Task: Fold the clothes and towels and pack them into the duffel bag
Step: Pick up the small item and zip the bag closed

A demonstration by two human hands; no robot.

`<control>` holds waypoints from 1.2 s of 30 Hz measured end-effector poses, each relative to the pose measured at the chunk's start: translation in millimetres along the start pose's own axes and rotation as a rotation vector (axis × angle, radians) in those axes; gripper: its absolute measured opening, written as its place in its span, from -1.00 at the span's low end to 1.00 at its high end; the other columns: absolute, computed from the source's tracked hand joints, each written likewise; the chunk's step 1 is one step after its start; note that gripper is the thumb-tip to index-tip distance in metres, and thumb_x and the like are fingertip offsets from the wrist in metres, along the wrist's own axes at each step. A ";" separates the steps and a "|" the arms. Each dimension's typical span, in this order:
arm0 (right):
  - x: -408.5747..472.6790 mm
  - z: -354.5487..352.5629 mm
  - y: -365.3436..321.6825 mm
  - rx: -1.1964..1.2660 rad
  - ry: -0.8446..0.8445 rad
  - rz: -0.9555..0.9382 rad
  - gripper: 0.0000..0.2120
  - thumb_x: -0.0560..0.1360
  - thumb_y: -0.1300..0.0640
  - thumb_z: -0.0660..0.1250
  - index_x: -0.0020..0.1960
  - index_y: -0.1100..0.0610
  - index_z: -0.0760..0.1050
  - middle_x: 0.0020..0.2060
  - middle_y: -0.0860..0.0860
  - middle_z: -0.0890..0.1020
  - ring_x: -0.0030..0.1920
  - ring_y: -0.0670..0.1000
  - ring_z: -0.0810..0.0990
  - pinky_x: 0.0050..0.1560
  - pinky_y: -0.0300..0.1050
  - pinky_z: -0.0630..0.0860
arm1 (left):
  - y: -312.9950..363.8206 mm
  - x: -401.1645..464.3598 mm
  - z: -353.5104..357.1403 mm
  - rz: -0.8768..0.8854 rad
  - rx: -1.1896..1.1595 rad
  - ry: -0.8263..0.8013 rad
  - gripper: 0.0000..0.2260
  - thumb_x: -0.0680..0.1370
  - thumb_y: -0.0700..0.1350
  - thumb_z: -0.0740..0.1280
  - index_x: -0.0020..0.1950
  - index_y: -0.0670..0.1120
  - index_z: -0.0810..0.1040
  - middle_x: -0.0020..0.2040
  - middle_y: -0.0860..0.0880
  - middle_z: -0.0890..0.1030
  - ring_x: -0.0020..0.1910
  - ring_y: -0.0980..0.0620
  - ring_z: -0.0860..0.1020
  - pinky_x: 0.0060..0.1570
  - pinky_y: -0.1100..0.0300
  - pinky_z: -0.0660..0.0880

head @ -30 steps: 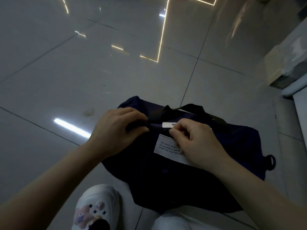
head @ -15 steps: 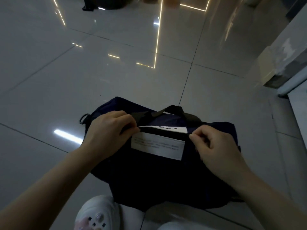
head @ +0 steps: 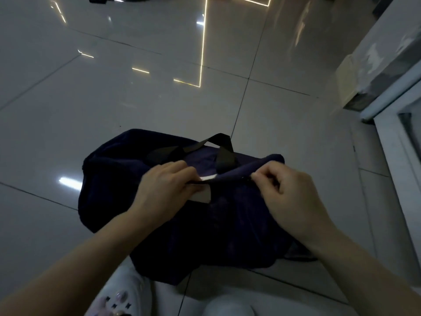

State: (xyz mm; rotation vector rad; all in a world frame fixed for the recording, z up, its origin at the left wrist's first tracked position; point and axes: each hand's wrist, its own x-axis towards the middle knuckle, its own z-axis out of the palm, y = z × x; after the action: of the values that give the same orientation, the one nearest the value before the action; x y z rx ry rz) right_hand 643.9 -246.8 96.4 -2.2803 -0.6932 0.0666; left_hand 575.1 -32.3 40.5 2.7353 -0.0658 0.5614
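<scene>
Head view: duffel bag (head: 141, 201) on tiled floor (head: 114, 106), directly under both hands. Left hand (head: 166, 190) pinches the top edge beside a white label (head: 201, 197); right hand (head: 293, 199) pinches the zipper line farther right. Black handles (head: 218, 151) arch behind. White shoe (head: 120, 297) just below. Bag dark navy, slumped.

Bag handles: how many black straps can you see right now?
2. One strap lies flat on the bag near the left hand; the other arches up at the middle. Others may be hidden.
</scene>
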 end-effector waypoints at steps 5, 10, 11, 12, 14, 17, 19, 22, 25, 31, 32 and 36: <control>0.2 -0.3 -6.0 0.036 -0.022 -0.009 -0.81 0.57 0.12 0.28 -0.22 0.08 0.50 -0.50 -0.22 0.49 -0.45 -0.17 0.47 -0.46 -0.41 0.28 | 0.5 1.3 -6.5 0.041 -0.037 -0.046 -0.71 0.45 0.14 0.27 -0.06 -0.02 0.63 -0.12 0.02 0.61 -0.19 -0.04 0.59 -0.23 0.09 0.50; 0.5 3.8 -6.2 0.023 -0.061 -0.017 -0.82 0.56 0.10 0.30 -0.21 0.06 0.50 -0.53 -0.12 0.47 -0.45 -0.14 0.50 -0.46 -0.35 0.32 | 39.9 10.6 2.6 0.105 -0.118 -0.094 -0.66 0.54 0.09 0.17 0.15 -0.03 0.61 0.00 0.00 0.64 -0.08 0.00 0.61 -0.11 0.09 0.50; -0.6 2.8 -4.8 -0.002 -0.078 -0.014 -0.82 0.56 0.09 0.30 -0.21 0.06 0.50 -0.51 -0.10 0.49 -0.44 -0.11 0.50 -0.46 -0.32 0.34 | 41.9 11.2 7.7 0.121 -0.122 -0.083 -0.69 0.55 0.06 0.17 0.10 -0.03 0.63 -0.06 0.00 0.65 -0.14 0.00 0.61 -0.17 0.09 0.51; -1.9 -0.1 -2.0 -0.037 -0.086 -0.005 -0.83 0.55 0.08 0.31 -0.21 0.06 0.52 -0.49 -0.09 0.51 -0.44 -0.09 0.50 -0.44 -0.26 0.37 | 41.1 10.4 12.8 0.138 -0.094 -0.064 -0.71 0.55 0.04 0.18 0.04 -0.04 0.65 -0.13 0.00 0.65 -0.21 0.00 0.61 -0.23 0.09 0.51; -4.2 -10.8 7.4 -0.081 -0.052 0.039 -0.84 0.53 0.08 0.34 -0.22 0.06 0.56 -0.48 -0.08 0.54 -0.43 -0.07 0.50 -0.36 -0.12 0.44 | 31.0 5.6 20.6 0.147 -0.034 -0.025 -0.73 0.56 0.02 0.20 -0.06 -0.05 0.66 -0.23 0.00 0.63 -0.32 -0.03 0.59 -0.30 0.08 0.51; -12.6 -27.1 24.1 -0.019 0.018 0.146 -0.83 0.49 0.11 0.38 -0.27 0.06 0.54 -0.51 -0.02 0.55 -0.48 -0.03 0.50 -0.37 -0.09 0.47 | 10.0 -5.0 22.6 0.106 0.011 -0.015 -0.74 0.56 0.00 0.22 -0.10 -0.05 0.68 -0.23 0.00 0.65 -0.28 -0.07 0.63 -0.27 0.03 0.54; -16.2 -33.5 33.6 0.098 0.052 0.230 -0.81 0.51 0.16 0.37 -0.27 0.08 0.50 -0.52 0.01 0.56 -0.56 -0.06 0.47 -0.47 -0.18 0.44 | 0.0 -11.7 20.5 0.097 0.046 -0.009 -0.74 0.55 -0.02 0.22 -0.12 -0.05 0.68 -0.24 -0.01 0.66 -0.31 -0.08 0.62 -0.29 0.07 0.53; -16.4 -39.1 53.1 0.242 0.088 0.355 -0.83 0.54 0.19 0.33 -0.23 0.14 0.48 -0.52 -0.01 0.57 -0.58 -0.10 0.44 -0.53 -0.31 0.38 | -5.6 -18.6 18.7 0.098 0.062 -0.031 -0.74 0.55 -0.02 0.22 -0.09 -0.07 0.68 -0.22 -0.01 0.67 -0.30 -0.08 0.62 -0.26 0.09 0.50; -21.5 -37.0 77.7 0.256 0.040 0.440 -0.85 0.53 0.17 0.34 -0.21 0.12 0.49 -0.51 -0.03 0.57 -0.55 -0.12 0.47 -0.50 -0.32 0.40 | -0.7 -19.9 20.3 0.061 0.004 -0.067 -0.68 0.59 0.05 0.18 -0.05 -0.07 0.68 -0.16 0.00 0.67 -0.25 -0.06 0.62 -0.21 0.10 0.45; -35.5 -22.4 157.0 0.293 0.067 0.693 -0.92 0.48 0.16 0.40 -0.13 0.10 0.51 -0.23 0.08 0.61 -0.19 0.11 0.59 -0.14 -0.03 0.53 | 46.0 -2.0 15.3 0.082 -0.085 -0.019 -0.63 0.57 0.11 0.23 0.22 -0.09 0.58 0.14 -0.08 0.57 0.05 -0.10 0.57 -0.01 -0.01 0.52; -38.6 -17.8 174.3 0.229 0.063 0.770 -0.86 0.48 0.14 0.42 -0.02 0.14 0.51 -0.11 0.12 0.62 -0.05 0.17 0.59 0.01 0.04 0.52 | 58.5 4.8 12.9 0.106 -0.093 -0.018 -0.61 0.56 0.13 0.24 0.25 -0.08 0.56 0.19 -0.08 0.55 0.12 -0.11 0.54 0.05 -0.04 0.50; -74.0 2.2 219.7 0.229 0.070 1.120 -0.59 0.50 0.12 0.39 0.26 0.23 0.36 0.14 0.19 0.45 0.15 0.13 0.47 -0.04 -0.08 0.44 | 115.6 34.1 32.1 0.271 0.032 -0.183 -0.59 0.52 0.19 0.18 0.24 0.02 0.56 0.31 -0.05 0.50 0.30 -0.11 0.43 0.24 -0.11 0.35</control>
State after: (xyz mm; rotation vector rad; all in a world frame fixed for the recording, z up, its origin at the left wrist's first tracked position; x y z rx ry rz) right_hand 681.5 -409.9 -64.0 -2.1502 0.6542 0.5493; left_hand 605.4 -151.0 63.7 2.8205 -0.4822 0.3823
